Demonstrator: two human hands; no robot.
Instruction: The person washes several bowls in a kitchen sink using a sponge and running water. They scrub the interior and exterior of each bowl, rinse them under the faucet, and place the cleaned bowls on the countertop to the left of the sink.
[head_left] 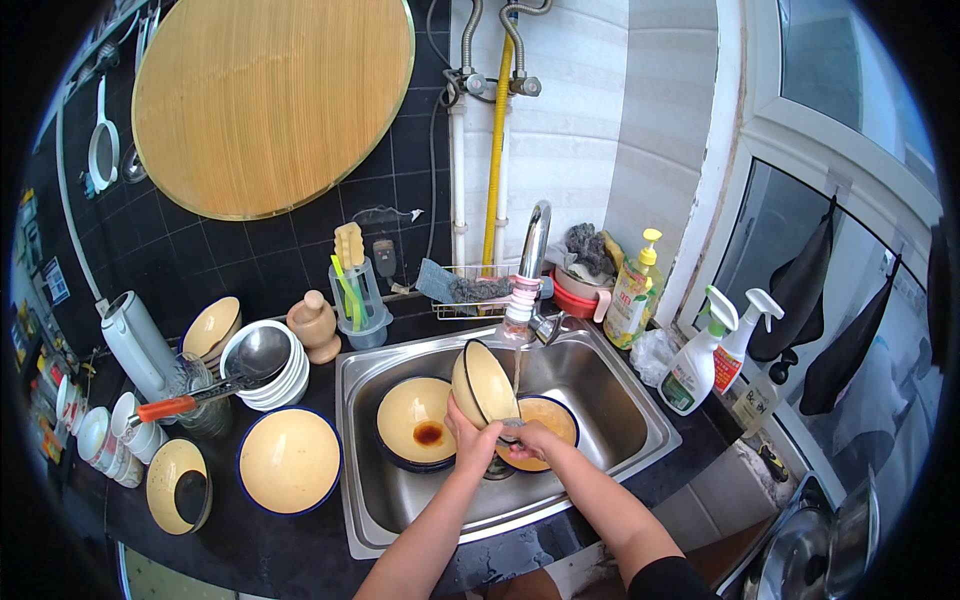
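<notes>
Over the sink [365, 510] my left hand [468, 432] grips a cream enamel bowl [482, 378] with a dark rim, tilted up on its side. My right hand [537, 446] is closed on a small grey scrubbing pad [511, 430] at the bowl's lower edge; its fingers partly hide the pad. From the faucet [536, 240] a stream of water runs down just right of the bowl. Below, in the basin, a cream bowl [405, 405] with brown liquid sits at the left. Another bowl [552, 412], blue-rimmed and holding water, lies under the stream, partly behind my right hand.
Left of the sink stand a large cream bowl [290, 460], a smaller bowl [165, 475], stacked white bowls [275, 392] with a ladle [262, 355] and a wooden mortar [315, 330]. Dish soap [630, 295] and spray bottles [695, 365] line the right side. A wire rack [470, 308] sits behind.
</notes>
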